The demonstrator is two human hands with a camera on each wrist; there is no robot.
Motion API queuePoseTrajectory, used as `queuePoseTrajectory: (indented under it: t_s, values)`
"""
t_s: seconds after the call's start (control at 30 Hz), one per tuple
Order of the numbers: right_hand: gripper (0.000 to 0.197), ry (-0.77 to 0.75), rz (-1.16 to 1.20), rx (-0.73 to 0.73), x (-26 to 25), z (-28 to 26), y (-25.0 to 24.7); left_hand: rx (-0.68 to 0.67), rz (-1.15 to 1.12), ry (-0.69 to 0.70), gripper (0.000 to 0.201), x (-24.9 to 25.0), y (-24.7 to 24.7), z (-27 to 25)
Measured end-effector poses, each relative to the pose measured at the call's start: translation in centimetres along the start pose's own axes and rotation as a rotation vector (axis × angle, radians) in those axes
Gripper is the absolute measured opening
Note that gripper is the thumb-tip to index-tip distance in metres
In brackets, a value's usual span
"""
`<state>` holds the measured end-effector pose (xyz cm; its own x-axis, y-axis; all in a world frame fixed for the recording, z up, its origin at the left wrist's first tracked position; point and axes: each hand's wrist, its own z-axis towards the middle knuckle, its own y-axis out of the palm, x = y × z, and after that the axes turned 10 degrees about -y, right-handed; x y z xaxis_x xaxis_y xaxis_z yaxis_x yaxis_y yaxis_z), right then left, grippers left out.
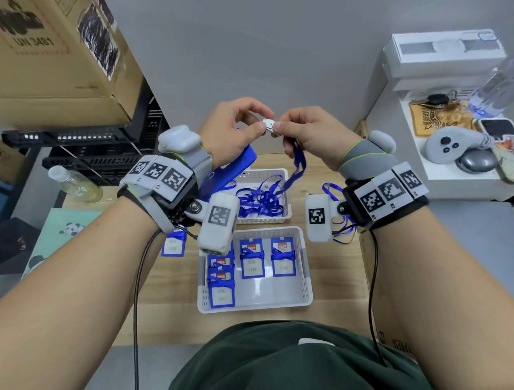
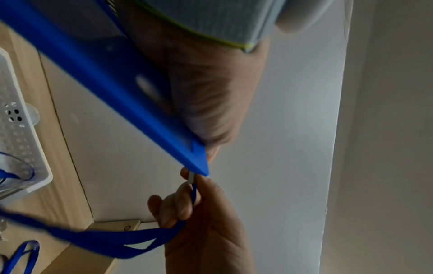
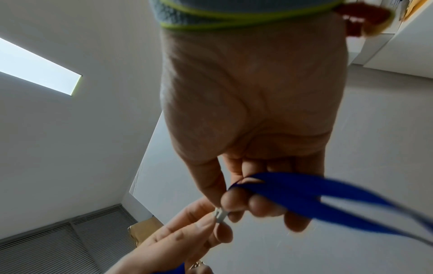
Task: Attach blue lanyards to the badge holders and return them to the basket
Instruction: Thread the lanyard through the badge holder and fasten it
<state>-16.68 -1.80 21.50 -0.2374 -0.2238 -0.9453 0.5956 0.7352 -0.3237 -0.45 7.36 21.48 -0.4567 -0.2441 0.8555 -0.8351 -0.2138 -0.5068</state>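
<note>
From the head view, both hands are raised above the tabletop (image 1: pixel 336 294); the left hand (image 1: pixel 232 131) and right hand (image 1: pixel 309 133) each pinch the small white clip (image 1: pixel 269 125) between fingertips, while the blue lanyard (image 1: pixel 298 163) trails from the right hand and the blue badge holder (image 1: pixel 234 169) hangs under the left palm; best, I'd say, to keep the clip square to the holder's slot and press evenly; the near basket (image 1: pixel 254 304) already holds finished badges.

Left wrist view: the holder's corner meets the clip (image 2: pixel 191 177) at the right hand's fingertips (image 2: pixel 187 187); the slot itself is hidden, and the holder is blurred.

Right wrist view: the clip (image 3: pixel 220 216) is tiny; whether it's latched, I can't tell.
</note>
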Motion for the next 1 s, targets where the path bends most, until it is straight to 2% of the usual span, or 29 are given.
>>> queuePoseTrajectory:
  t_s: [0.1, 0.2, 0.33, 0.4, 0.53, 0.67, 0.73, 0.83, 0.9, 1.0]
  values:
    - [0.014, 0.021, 0.054, 0.023, -0.2, 0.0, 0.1, 0.014, 0.022, 0.008, 0.013, -0.2, 0.0, 0.2]
    - [0.017, 0.0, -0.026, 0.077, -0.2, 0.0, 0.0, 0.008, -0.018, 0.004, 0.012, -0.1, -0.1, 0.2]
    - [0.034, -0.007, -0.013, 0.13, -0.2, 0.0, -0.4, 0.056, -0.005, -0.018, 0.022, -0.1, -0.1, 0.6]
    - [0.031, -0.026, 0.044, 0.077, -0.6, -0.4, -0.4, 0.094, 0.071, -0.025, 0.028, -0.3, -0.1, 1.0]
    - [0.018, -0.033, 0.165, -0.098, -1.5, -0.9, 0.4, 0.163, 0.261, 0.018, 0.025, -0.6, -0.2, 1.6]
    - [0.016, -0.042, -0.049, -0.192, -2.0, -0.8, 1.4, 0.158, 0.291, -0.007, 0.029, -0.5, 0.2, 1.8]
    - [0.022, -0.044, -0.106, -0.154, -1.9, -0.8, 1.5, 0.142, 0.239, -0.056, 0.033, -0.6, 0.2, 1.8]
    - [0.024, -0.017, -0.088, -0.016, -1.1, -0.4, 1.2, 0.112, 0.182, -0.145, 0.038, -1.2, -0.2, 1.7]
    - [0.023, -0.009, -0.05, 0.049, -0.8, -0.1, 1.0, 0.063, 0.252, -0.182, 0.036, -1.9, -0.5, 1.5]
    - [0.022, 0.007, -0.038, 0.063, -0.7, 0.2, 0.9, 0.012, 0.35, -0.188, 0.042, -2.6, -0.7, 1.4]
